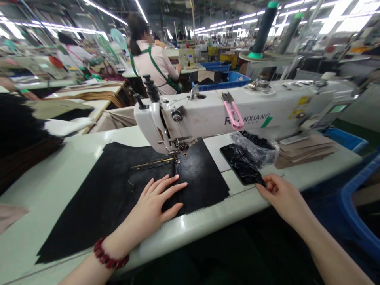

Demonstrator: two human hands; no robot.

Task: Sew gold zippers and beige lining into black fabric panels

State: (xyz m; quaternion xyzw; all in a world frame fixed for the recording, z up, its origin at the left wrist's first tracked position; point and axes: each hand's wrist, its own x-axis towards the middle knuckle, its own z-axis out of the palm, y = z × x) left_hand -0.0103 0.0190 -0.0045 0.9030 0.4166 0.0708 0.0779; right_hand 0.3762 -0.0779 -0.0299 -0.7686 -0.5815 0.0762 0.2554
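My left hand [151, 202]: open, flat on the black leather [202, 178], nearer the needle [177, 161].
My right hand [282, 196]: pinching a glossy black piece [240, 166] (plastic, maybe).

The head of a sewing machine [166, 126] is blocking the way straight ahead of the left grip [151, 202], its foot pressing onto the black leather panel [202, 178] just beyond the fingertips. Leftward, the panel is lying flat, leaving low passage across the table [213, 148]. Ahead of the right grip [282, 196], a black sheet [240, 168], a clear plastic bag [255, 148] and a stack of brown card patterns [305, 152] are crowding the way. Right of that grip, a blue crate [356, 206] is standing beyond the table's edge.
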